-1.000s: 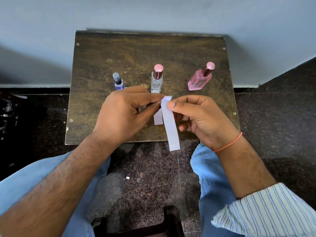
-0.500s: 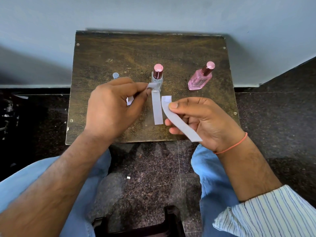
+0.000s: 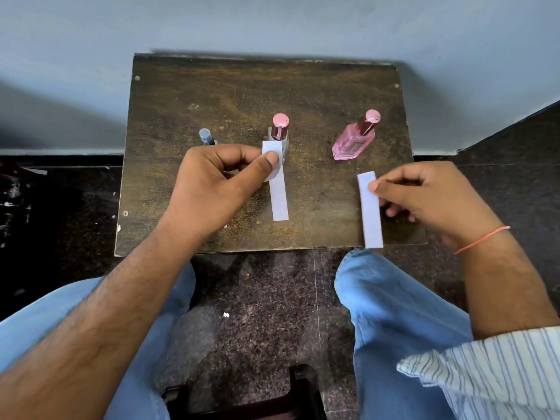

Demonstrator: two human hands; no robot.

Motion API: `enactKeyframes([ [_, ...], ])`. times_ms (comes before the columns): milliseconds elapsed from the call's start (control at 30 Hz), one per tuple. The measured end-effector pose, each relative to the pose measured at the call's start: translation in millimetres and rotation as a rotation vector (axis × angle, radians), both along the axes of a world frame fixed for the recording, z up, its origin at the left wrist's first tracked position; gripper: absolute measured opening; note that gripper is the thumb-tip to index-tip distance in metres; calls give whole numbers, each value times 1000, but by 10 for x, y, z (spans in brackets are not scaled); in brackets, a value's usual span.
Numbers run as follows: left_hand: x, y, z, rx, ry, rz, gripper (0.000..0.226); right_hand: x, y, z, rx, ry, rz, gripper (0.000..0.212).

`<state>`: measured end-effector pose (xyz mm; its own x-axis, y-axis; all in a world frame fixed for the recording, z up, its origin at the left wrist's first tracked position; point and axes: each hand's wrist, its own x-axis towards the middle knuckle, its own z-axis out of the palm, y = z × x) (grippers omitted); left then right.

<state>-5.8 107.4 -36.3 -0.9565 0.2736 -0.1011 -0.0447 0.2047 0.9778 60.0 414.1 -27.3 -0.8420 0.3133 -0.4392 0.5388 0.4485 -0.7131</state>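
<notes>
**Holding a paper strip in each hand, one per bottle**

The table (image 3: pixel 212 86) lies under both grips. The left hand (image 3: pixel 212 189) pinches the left strip (image 3: pixel 278 198) near its top between thumb and forefinger, and the long end lies below the pinch, toward the person. The right hand (image 3: pixel 430 201) pinches the right strip (image 3: pixel 371 219) the same way, and its free end reaches past the table's near edge. The pink bottle (image 3: pixel 353 144) leans beyond the right pinch and to its left. The clear bottle (image 3: pixel 279 131) stands just beyond the left pinch, behind the strip's top. The blue bottle (image 3: pixel 207 137) peeks out behind the left knuckles.

The step looks like matching each strip to a bottle. Hold the pinches high and light so the free ends stay clean, leave the strips well apart, and guide the left strip's top clear of the clear bottle so that it is not knocked.
</notes>
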Motion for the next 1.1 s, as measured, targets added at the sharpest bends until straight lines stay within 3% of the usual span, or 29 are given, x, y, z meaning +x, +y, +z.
enactKeyframes([
  [267, 22, 33, -35, 71, -62, -95, 19, 23, 315, -124, 229, 52, -93, 12],
  [467, 47, 33, -20, 3, -123, -185, 17, -12, 272, -114, 397, 41, -106, 18],
  [767, 52, 7, -7, -37, -168, -191, 15, -28, 228, -99, 443, 74, -113, 8],
  [867, 50, -3, -25, -41, -161, -196, 16, -25, 233, -99, 406, 86, -146, 20],
  [1100, 53, -22, -66, -63, -189, -226, 19, -122, -6, -33, 322, 370, -107, 30],
])
